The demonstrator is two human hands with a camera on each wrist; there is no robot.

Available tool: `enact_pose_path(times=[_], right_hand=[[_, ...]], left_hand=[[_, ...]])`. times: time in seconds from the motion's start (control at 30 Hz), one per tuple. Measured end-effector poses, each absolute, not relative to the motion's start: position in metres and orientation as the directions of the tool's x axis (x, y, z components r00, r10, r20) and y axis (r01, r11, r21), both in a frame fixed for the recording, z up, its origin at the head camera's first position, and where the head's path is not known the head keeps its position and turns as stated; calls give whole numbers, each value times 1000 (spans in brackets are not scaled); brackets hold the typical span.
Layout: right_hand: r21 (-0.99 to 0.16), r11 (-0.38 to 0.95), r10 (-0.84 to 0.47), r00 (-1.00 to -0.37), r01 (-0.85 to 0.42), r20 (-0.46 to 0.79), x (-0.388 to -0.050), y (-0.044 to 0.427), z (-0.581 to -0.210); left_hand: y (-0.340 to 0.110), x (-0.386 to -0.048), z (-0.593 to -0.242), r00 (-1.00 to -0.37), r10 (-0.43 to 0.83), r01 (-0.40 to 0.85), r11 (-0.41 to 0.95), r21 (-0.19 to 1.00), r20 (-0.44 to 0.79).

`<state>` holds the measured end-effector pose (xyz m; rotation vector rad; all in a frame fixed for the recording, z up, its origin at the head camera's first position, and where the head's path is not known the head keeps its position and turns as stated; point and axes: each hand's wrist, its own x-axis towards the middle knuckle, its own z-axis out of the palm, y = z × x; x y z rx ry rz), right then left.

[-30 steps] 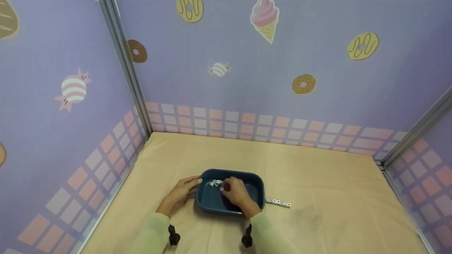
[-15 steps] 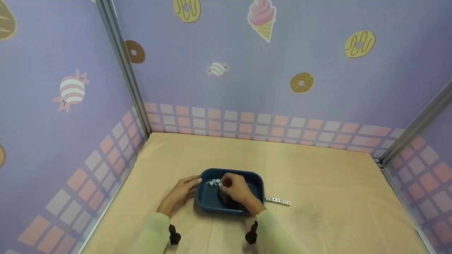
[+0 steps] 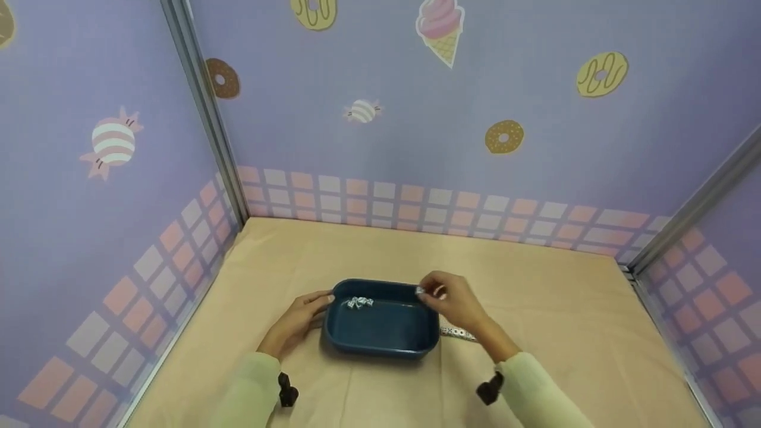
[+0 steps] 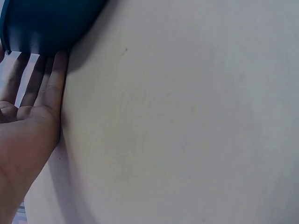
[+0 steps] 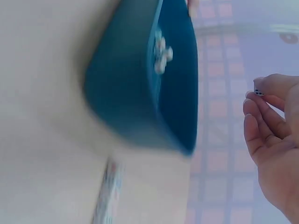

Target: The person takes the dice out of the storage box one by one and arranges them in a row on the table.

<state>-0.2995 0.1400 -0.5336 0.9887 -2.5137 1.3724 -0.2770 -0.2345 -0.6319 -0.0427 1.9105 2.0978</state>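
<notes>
A small white die (image 5: 259, 90) with dark pips is pinched between the thumb and index finger of my right hand (image 3: 455, 299), above the right rim of the dark blue tray (image 3: 380, 351). Several more dice (image 3: 359, 302) lie in a cluster inside the tray, near its back left corner. To the tray's right, a straight row of dice (image 3: 458, 333) sits on the table, partly hidden by my right wrist. My left hand (image 3: 299, 318) touches the tray's left side. Its fingers (image 4: 56, 79) are straight against the outer wall, the thumb close to the rim.
A pale cloth-like cover (image 3: 535, 309) spreads over the table. Purple walls (image 3: 380, 148) with sweets printed on them enclose the back and both sides, joined by metal posts (image 3: 208, 113) at the corners.
My right hand has lifted a die out of the tray and carried it right, over the right rim. The left hand stays at the tray's left side.
</notes>
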Motion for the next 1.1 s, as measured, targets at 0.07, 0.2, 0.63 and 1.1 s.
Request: enact_pose_path(times=[0.07,0.2,0.63,1.1], right_hand=[[-700,415,-467,-796,-581,385,-299,162,-536],[-683,493,-420,-835,-539,355,-298,203,-549],[-665,635,-319,-918,-393,237,-284,272,-604],[-688,659,-329,-939,-304,99,-270,284,-627]], left_hand=[[-234,-278,-632,-954,204,-239,-74,968,-220],[-235,-278,-634,-955,207,-233,-78,969,-213],[-234,-278,-633,-954,201,-240,-66,969,-223],[-235,-278,-633,-951,213,-242,-68,968,-223]])
